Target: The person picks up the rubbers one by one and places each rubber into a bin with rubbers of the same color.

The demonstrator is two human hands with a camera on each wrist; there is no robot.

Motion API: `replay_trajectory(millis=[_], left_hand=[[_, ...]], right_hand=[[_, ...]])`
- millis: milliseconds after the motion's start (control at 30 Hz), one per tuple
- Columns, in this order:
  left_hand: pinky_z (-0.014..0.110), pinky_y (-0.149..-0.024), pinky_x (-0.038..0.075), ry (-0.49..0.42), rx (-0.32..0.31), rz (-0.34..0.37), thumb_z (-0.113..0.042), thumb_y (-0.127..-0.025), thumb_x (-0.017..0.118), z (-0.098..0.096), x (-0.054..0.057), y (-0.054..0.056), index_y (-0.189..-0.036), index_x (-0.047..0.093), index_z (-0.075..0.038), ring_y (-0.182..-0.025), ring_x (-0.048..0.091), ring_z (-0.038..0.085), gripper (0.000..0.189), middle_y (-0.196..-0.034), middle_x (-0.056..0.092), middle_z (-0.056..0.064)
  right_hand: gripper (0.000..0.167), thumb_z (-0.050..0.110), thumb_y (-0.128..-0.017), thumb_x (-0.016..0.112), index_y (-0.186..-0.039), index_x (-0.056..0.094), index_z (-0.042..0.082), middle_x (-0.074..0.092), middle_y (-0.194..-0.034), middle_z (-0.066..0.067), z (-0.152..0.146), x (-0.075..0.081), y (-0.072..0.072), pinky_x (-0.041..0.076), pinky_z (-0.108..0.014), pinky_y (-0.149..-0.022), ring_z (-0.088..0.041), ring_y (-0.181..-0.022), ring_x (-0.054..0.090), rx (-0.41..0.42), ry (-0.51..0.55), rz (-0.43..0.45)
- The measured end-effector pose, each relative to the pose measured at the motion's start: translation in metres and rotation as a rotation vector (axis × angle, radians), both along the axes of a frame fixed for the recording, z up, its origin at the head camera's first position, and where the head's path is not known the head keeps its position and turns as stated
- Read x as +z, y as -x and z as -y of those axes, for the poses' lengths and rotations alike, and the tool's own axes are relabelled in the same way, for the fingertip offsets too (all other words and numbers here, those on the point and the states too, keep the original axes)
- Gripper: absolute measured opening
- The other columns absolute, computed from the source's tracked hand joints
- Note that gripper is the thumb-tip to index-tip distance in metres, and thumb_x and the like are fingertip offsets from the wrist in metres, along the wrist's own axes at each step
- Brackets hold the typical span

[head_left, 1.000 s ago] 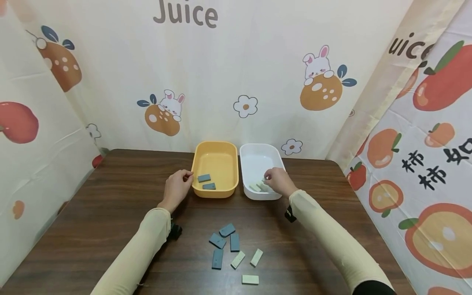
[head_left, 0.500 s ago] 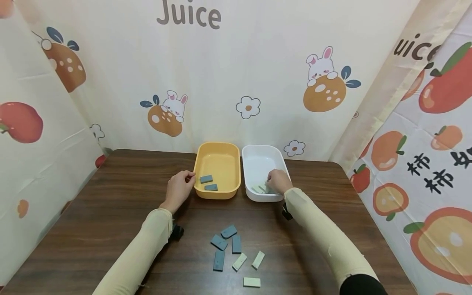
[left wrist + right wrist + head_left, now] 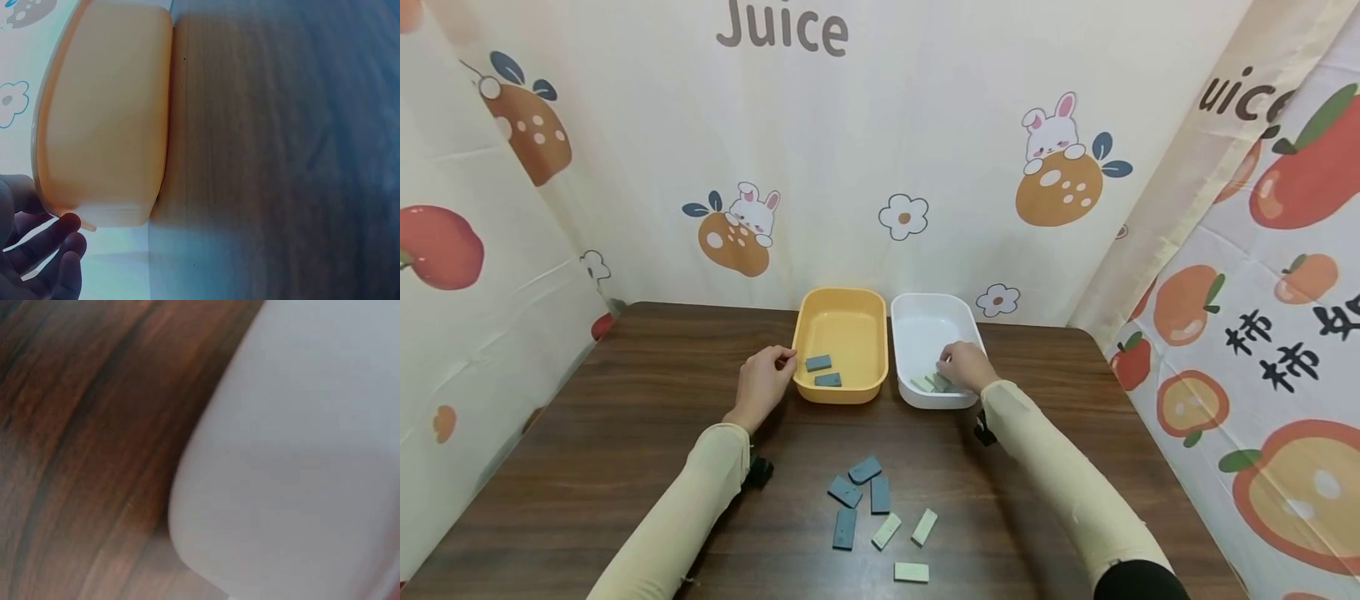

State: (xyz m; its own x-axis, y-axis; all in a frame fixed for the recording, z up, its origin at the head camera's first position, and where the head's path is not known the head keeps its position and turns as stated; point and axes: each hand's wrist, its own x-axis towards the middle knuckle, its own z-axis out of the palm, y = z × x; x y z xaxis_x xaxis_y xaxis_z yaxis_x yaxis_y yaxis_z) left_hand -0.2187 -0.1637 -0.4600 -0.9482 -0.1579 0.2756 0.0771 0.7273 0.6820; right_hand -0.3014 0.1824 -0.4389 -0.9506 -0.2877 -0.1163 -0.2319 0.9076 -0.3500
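Note:
My left hand is at the left side of the yellow tray, its thumb and a fingertip pinching the rim, as the left wrist view shows. Two flat blue-grey blocks lie in that tray. Over the front part of the white tray is my right hand, fingers bent down inside the walls, right at small pale green blocks. I cannot tell whether those fingers hold a block. Only the outer wall of the white tray and the wooden table fill the right wrist view.
Several blue-grey blocks lie on the brown wooden table in front of the trays. Beside them are three pale green blocks. A curtain printed with fruit and rabbits hangs behind the table.
My right hand has gone lower into the white tray among the pale blocks, then come up slightly. The left hand stays at the yellow tray's rim.

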Motion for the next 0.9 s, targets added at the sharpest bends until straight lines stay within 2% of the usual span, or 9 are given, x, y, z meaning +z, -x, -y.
replay_trajectory(millis=[367,700,900], left_hand=[[0.038,-0.070,0.052,0.004,-0.003,-0.003,-0.016,-0.093,0.063,0.000,0.001,0.000,-0.106,0.073,-0.003,-0.078,0.063,0.024,0.021,-0.094,0.072,0.013],[0.036,-0.070,0.051,0.007,0.003,-0.001,-0.016,-0.093,0.063,0.001,-0.002,0.001,-0.107,0.073,-0.003,-0.078,0.062,0.024,0.021,-0.093,0.072,0.013],[0.036,-0.070,0.050,0.006,0.005,-0.002,-0.016,-0.093,0.062,0.000,-0.002,0.001,-0.106,0.073,-0.003,-0.078,0.062,0.023,0.021,-0.094,0.073,0.012]], right_hand=[[0.025,0.020,-0.096,0.058,-0.101,0.072,0.000,0.073,-0.102,-0.015,-0.008,0.019,-0.011,0.053,-0.044,-0.087,-0.027,-0.093,0.066,0.023,0.129,-0.045],[0.026,0.020,-0.097,0.056,-0.104,0.072,0.000,0.072,-0.104,-0.016,-0.017,0.028,-0.019,0.053,-0.044,-0.086,-0.028,-0.096,0.066,-0.009,0.175,-0.084],[0.026,0.019,-0.097,0.055,-0.105,0.071,0.000,0.071,-0.105,-0.017,-0.028,0.032,-0.024,0.053,-0.044,-0.085,-0.028,-0.096,0.064,-0.068,0.222,-0.131]])
